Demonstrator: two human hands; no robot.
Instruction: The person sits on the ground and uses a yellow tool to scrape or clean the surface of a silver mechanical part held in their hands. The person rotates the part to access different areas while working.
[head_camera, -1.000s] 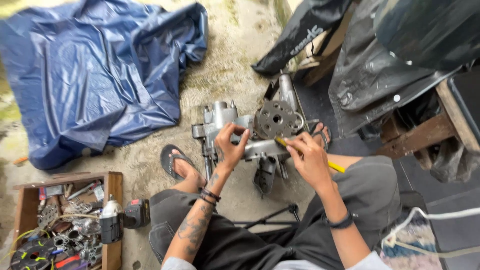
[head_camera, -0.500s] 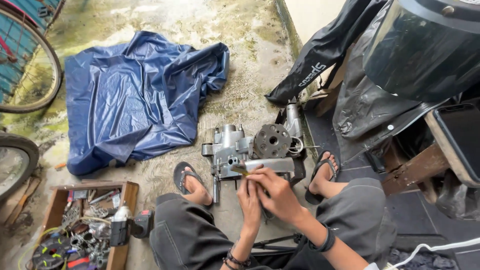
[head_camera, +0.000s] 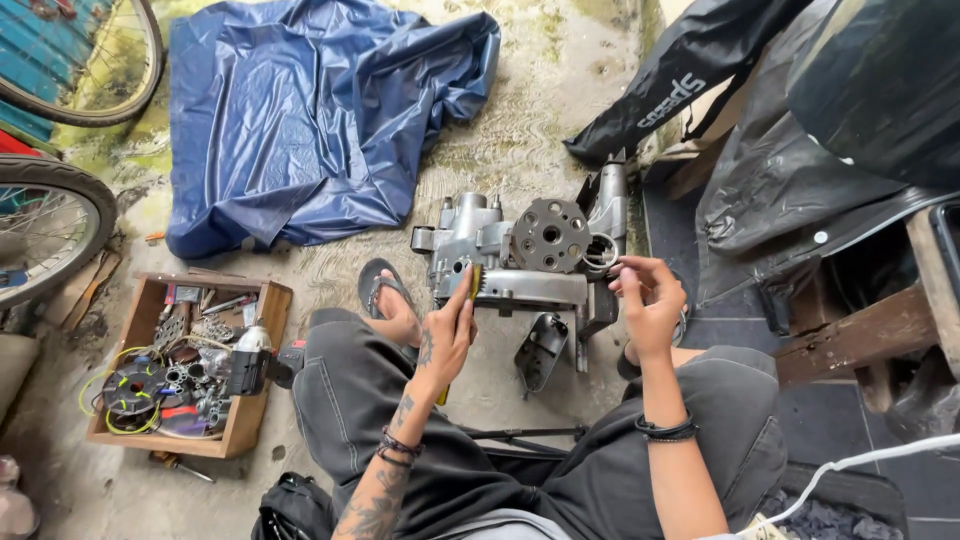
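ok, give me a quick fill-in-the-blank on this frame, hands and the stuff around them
1. The left hand holds a yellow-handled tool against the grey metal ____.
2. The right hand hovers beside the engine casing, pinching something too ____ to identify.
3. The wooden box of parts lies on the person's ____ side.
4. A crumpled ____ tarp lies on the concrete.

Missing: engine casing; small; left; blue

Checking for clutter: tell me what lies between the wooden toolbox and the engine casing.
In the head view, the person's sandalled foot and bent knee lie between the wooden toolbox and the engine casing; otherwise bare concrete.
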